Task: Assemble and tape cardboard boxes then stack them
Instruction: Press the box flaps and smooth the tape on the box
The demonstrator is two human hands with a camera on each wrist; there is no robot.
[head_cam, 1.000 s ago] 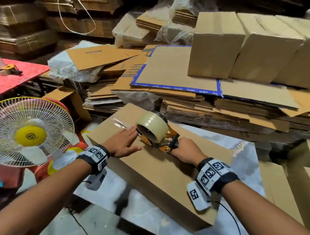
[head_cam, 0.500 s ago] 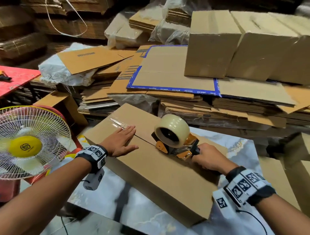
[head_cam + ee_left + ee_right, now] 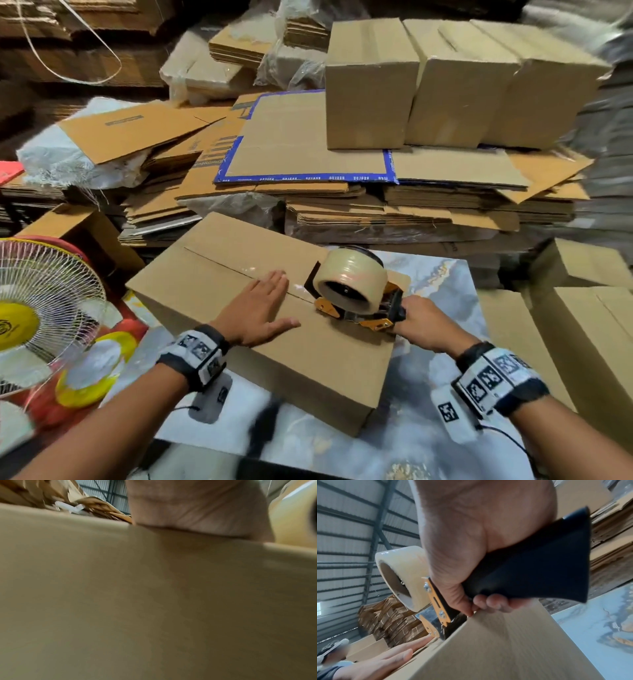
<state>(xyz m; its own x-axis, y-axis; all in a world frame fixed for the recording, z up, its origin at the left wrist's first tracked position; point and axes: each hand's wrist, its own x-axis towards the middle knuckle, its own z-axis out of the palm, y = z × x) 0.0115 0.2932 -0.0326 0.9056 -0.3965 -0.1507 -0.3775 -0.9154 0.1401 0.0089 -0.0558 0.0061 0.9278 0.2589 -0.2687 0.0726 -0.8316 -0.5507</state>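
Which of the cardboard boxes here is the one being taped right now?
The flat box on the marble-patterned table, under the left hand and the tape dispenser; the three boxes behind stand untouched on the flattened cardboard.

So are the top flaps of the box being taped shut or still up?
Shut. Both flaps of the box lie flat, meeting at the centre seam, with the left hand flat on them beside the tape dispenser.

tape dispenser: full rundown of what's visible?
The tape dispenser has an orange metal frame, a black handle and a large roll of clear tape on its hub. The right hand grips the handle. Its front end sits on the box top at the centre seam, near the right edge.
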